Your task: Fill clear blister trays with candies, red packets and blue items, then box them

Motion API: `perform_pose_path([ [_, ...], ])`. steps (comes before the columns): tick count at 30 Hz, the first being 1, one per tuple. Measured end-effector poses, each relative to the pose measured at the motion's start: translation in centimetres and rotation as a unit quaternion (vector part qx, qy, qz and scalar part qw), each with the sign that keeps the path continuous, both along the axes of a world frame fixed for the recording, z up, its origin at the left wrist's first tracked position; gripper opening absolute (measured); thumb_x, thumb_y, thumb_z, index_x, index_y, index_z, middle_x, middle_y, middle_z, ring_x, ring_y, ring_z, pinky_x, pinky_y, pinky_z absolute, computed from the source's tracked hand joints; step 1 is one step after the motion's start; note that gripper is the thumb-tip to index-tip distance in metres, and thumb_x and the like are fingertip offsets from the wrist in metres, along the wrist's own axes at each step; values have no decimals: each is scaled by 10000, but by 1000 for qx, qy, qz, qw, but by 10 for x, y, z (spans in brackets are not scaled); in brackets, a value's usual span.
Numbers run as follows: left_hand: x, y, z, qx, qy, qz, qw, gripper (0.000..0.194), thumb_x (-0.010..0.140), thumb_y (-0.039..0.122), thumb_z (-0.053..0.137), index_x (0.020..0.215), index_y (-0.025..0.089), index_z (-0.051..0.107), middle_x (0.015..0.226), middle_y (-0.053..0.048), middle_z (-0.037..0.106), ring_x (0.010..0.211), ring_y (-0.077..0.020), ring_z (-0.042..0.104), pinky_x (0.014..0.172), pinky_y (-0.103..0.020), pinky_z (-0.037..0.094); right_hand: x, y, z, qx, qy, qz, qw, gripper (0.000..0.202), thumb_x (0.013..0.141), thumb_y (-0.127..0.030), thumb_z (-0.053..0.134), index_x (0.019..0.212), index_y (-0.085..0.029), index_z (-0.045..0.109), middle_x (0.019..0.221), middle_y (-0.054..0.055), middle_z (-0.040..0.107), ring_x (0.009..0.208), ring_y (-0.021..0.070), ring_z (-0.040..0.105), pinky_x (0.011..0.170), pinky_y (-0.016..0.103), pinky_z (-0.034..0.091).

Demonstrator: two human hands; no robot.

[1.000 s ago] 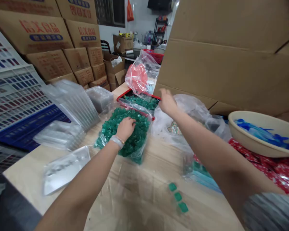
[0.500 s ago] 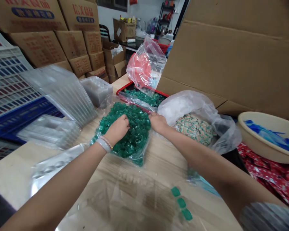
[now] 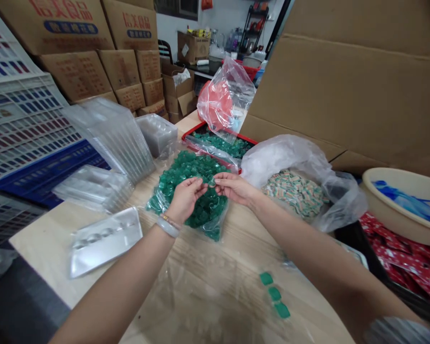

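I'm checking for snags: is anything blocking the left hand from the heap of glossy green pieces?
Nothing visible does. The left hand is in front of the heap of glossy green pieces in this view, with no object seen between them. Clear plastic film shows at the heap's lower right edge, away from that hand.

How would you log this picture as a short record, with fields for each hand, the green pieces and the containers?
left hand: over the green heap, partly closed; grip unclear
right hand: pinching a small piece
loose squares: three, green, in a row, nearer the camera than the heap
red-rimmed tray: more green pieces, behind the heap
cream basin: blue items inside, far right
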State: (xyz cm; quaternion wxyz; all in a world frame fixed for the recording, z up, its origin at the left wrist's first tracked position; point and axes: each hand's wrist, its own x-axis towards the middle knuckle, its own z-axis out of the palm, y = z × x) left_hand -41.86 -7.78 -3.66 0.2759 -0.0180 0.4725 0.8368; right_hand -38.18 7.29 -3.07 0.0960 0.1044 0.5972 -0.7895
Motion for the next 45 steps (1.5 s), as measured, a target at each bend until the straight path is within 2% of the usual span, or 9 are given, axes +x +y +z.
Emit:
perform_pose_path([
  [4,28,8,4,-7,-78,-43,996,81,678,113,599,658,135,523,604,20,551,584,-79,555,636,-233,470,32,-9,2,67,29,-28,997,314,581,-266,662,801,-186,453,577,-79,481,484,62,451,486,205,354],
  [10,76,1,9,-35,-82,-188,978,116,610,110,658,632,124,545,618,25,530,563,-64,511,590,-202,420,102,-14,7,217,100,-51,970,235,590,-177,606,762,-171,446,659,-64,452,568,56,429,547,206,354],
  [15,127,-9,6,-36,31,-265,963,202,583,208,706,713,137,570,676,33,528,623,-61,488,606,-191,381,167,-21,6,201,88,-66,973,245,614,-208,604,789,-181,433,675,-54,464,570,60,442,548,207,372],
  [19,166,-3,1,-3,-10,-278,961,205,577,220,709,697,138,565,672,29,530,613,-55,480,578,-176,362,210,-26,1,184,79,-92,975,220,648,-264,594,779,-183,437,656,-44,492,572,75,480,545,212,398],
  [24,220,26,-6,20,-98,-217,971,231,562,225,711,714,141,558,692,23,557,609,-59,505,571,-173,381,274,-24,4,359,82,-142,919,169,747,-244,501,896,-167,518,799,26,589,690,119,552,643,258,438],
  [29,263,37,-16,-18,-101,-273,957,215,577,254,699,683,133,557,660,11,566,569,-66,507,536,-180,384,334,-27,-1,517,11,-147,843,183,796,-196,441,952,-181,536,802,31,613,678,123,560,641,241,431],
  [33,275,27,-38,-114,-57,-221,967,224,598,314,682,687,132,587,702,-17,609,641,-100,547,602,-212,414,343,-30,-18,614,-127,-98,773,143,799,-224,452,876,-165,557,825,64,618,724,163,579,629,248,417],
  [37,277,24,-56,-151,-33,-222,963,223,592,331,676,637,126,602,625,-10,611,613,-108,548,624,-230,415,332,-32,-25,679,-197,-12,707,165,801,-256,464,861,-150,574,859,105,621,765,210,595,601,266,403],
  [45,277,29,-59,-167,-20,-242,956,131,625,253,644,593,141,584,578,1,599,581,-114,551,612,-231,423,323,-23,-26,692,-194,77,691,223,805,-354,481,859,-170,595,842,98,639,773,210,604,615,265,406],
])
